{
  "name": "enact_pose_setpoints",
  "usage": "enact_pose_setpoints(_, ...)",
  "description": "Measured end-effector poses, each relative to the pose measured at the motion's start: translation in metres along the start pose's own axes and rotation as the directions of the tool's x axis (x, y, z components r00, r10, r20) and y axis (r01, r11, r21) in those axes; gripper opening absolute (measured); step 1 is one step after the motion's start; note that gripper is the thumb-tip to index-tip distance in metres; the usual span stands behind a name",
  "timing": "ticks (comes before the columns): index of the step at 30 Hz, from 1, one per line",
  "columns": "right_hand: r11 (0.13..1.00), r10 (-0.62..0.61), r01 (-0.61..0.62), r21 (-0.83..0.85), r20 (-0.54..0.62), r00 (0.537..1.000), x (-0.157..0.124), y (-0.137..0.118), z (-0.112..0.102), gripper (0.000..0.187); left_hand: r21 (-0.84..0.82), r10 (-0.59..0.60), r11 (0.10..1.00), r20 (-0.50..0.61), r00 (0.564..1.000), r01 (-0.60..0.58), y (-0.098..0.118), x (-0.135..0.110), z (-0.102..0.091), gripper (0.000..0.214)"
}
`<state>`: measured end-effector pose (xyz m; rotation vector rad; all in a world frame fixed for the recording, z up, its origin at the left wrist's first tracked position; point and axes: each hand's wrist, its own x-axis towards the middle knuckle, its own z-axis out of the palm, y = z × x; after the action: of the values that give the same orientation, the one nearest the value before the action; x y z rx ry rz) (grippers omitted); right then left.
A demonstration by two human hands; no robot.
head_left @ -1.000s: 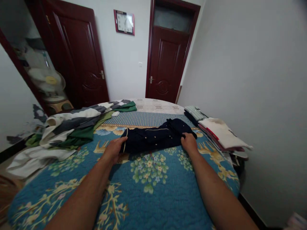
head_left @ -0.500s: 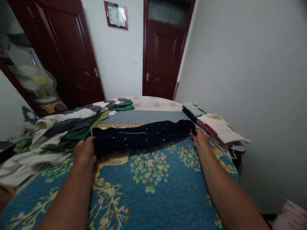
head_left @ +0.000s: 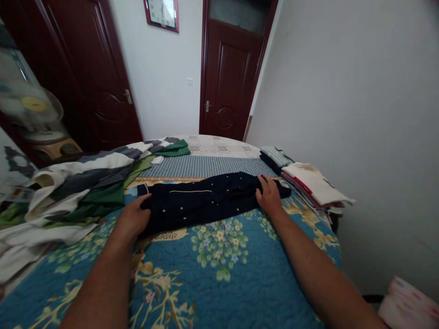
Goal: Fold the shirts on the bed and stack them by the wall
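A navy garment (head_left: 195,201) with small pale dots and cream piping lies folded into a long strip across the quilt. Its left end, edged in cream piping, is gripped by my left hand (head_left: 135,217); the fingertips are partly hidden by the cloth. My right hand (head_left: 269,195) rests on the garment near its right end, fingers stretched out and thumb apart. A little of the dark cloth sticks out to the right beyond that hand.
Loose white, grey and green clothes (head_left: 92,178) are heaped on the left. Stacks of folded clothes (head_left: 313,183) sit at the right edge of the quilt (head_left: 240,278). A wall stands close on the right, with doors (head_left: 229,77) behind the bed and a fan (head_left: 32,105) at far left.
The garment now lies flatter and wider on the quilt. My right hand has moved left from the garment's right end onto its top and loosened its pinch. The view has tilted down slightly.
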<state>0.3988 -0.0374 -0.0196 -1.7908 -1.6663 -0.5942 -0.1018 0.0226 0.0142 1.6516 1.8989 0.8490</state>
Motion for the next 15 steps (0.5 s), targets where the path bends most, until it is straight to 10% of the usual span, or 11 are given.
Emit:
enact_pose_setpoints(11, 0.990, 0.125, -0.139, 0.004, 0.414, 0.902, 0.027, -0.031, 0.021, 0.034, 0.135, 0.031, 0.990, -0.013, 0.999, -0.029, -0.004, 0.004, -0.003, 0.033)
enact_pose_setpoints(15, 0.689, 0.366, -0.500, 0.525, 0.343, 0.865, 0.047, -0.019, 0.039, 0.015, 0.154, 0.009, 0.988, -0.006, 1.000, -0.008, -0.001, 0.001, -0.005, 0.023)
